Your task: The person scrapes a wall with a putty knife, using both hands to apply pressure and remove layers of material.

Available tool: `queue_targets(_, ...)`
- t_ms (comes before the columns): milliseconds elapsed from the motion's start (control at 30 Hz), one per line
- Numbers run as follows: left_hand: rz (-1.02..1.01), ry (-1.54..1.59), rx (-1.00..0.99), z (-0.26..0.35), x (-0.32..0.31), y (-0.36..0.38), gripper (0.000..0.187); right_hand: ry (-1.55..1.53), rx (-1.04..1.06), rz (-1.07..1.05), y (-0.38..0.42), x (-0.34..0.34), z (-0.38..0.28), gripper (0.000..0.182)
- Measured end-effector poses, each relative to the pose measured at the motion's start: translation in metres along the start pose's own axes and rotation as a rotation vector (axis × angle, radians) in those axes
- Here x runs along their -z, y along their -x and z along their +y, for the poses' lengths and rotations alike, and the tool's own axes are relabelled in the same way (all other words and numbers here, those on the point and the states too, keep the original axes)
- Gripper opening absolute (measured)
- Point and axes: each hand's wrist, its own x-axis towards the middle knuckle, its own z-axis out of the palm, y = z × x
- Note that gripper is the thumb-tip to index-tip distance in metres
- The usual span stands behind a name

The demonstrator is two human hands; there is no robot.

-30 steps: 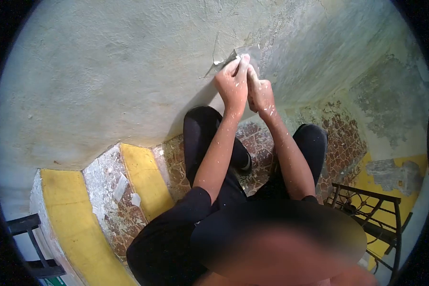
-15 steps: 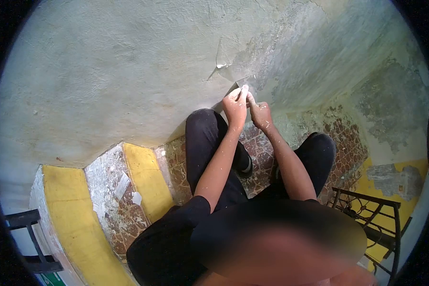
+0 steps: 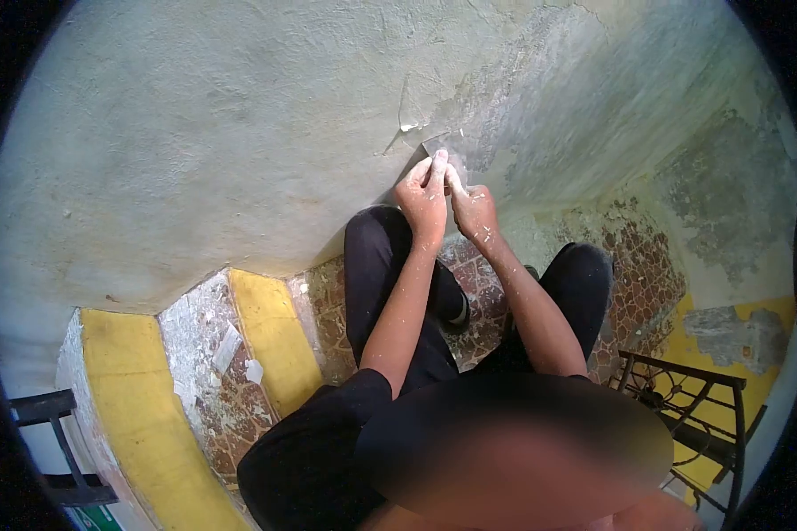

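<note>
My left hand [image 3: 425, 199] and my right hand [image 3: 473, 211] are pressed together against a pale green plastered wall [image 3: 204, 133], both gripping a flat metal scraper [image 3: 441, 146] whose blade lies on the wall. Just above the blade, a curled flake of loose paint [image 3: 406, 124] hangs at the edge of a scraped grey patch [image 3: 540, 97]. Both hands and forearms are flecked with white paint. My legs in black trousers [image 3: 390, 265] are bent below the hands.
Steps with yellow edges [image 3: 270, 327] and mosaic tile [image 3: 230, 398] littered with paint chips lie to the lower left. A black metal railing [image 3: 691, 398] stands at the right, another black frame [image 3: 49, 442] at the far left. More peeled wall [image 3: 717, 186] is at the right.
The hands with the scraper slid down the wall from the flake, then rose slightly again to just under it. The flake has been lifted further from the wall.
</note>
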Motion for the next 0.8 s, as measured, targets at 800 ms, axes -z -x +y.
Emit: queue_targets(800, 0.014, -0.353, -0.188, 0.078, 0.031, -0.012, 0.024, -0.649, -0.202, -0.229, 0.041, -0.059, -0.046, 0.081)
